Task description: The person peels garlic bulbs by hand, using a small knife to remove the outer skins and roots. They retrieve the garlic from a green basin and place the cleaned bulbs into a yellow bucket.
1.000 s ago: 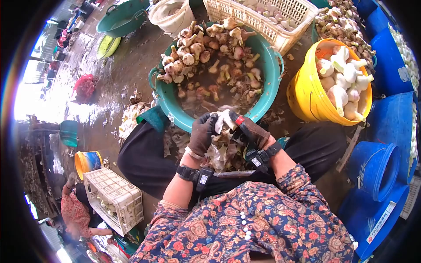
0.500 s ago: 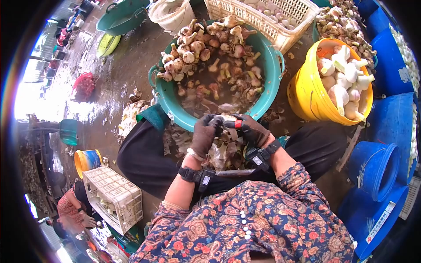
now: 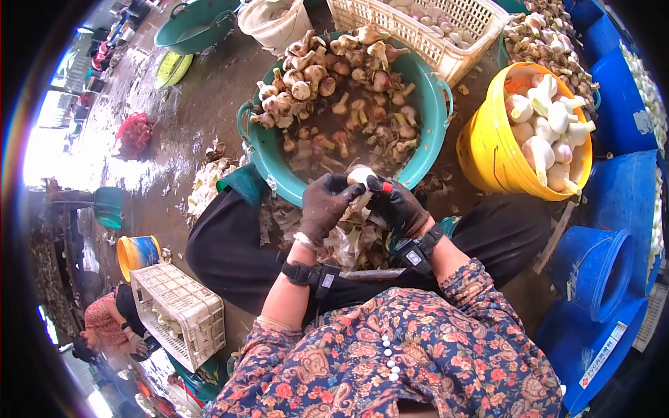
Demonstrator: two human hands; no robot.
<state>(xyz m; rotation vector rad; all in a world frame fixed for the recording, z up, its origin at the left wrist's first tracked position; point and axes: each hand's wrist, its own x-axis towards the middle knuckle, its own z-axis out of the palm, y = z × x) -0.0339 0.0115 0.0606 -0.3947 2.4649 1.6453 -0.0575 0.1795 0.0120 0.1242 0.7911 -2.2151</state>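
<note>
A pale garlic bulb (image 3: 360, 174) is between my two gloved hands, over the near rim of a green tub (image 3: 293, 188). My left hand (image 3: 327, 207) is closed around the bulb's left side. Fingers of my right hand (image 3: 398, 209) are bent against its right and lower side, and a small red band shows near a fingertip. A whitish strip hangs below the bulb between the hands. In the tub, unpeeled garlic bulbs (image 3: 300, 80) are heaped at the back left, others lying in murky brown water. Loose garlic skins (image 3: 348, 244) cover the space under my hands.
A yellow bucket (image 3: 481, 150) of white garlic bulbs stands to the right. Behind the tub are a cream crate (image 3: 460, 59) and a white pail (image 3: 275, 24). Blue buckets (image 3: 589, 268) line the right. Another person (image 3: 108, 320) sits at lower left by a white crate (image 3: 185, 313).
The bulb has come up into clearer view between my hands. My left fingers have shifted around it, and my right fingers have turned downward. The other person at lower left has moved slightly.
</note>
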